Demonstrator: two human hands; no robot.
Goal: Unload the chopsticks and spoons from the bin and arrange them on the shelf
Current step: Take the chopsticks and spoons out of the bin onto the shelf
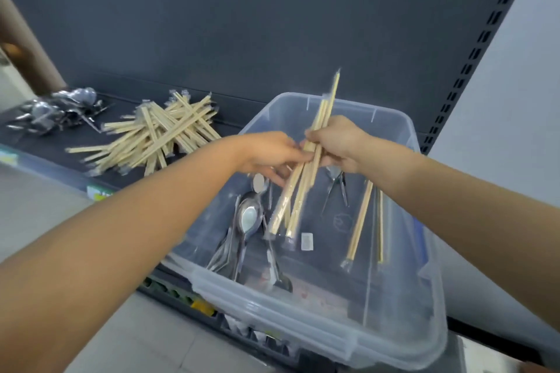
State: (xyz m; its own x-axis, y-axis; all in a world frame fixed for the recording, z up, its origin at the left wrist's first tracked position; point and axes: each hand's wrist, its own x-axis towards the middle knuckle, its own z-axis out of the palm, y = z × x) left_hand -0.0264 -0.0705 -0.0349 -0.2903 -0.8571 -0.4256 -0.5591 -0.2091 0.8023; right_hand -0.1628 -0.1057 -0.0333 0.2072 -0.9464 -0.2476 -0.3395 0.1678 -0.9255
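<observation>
chopsticks (324, 113), a plastic-sleeved bundle, sit above the bin (318, 312) at centre frame: right hand (339, 142) clenched round mid-length, left hand (269, 151) pinching just beside it. judged light, stiff, sleeves likely slippery; grip mid-length so they don't fan. spoons (248, 218) lie in the bin.

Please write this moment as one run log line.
hands: left hand and right hand hold chopstick bundle | place: above bin | shelf: chopstick pile, spoons
</observation>
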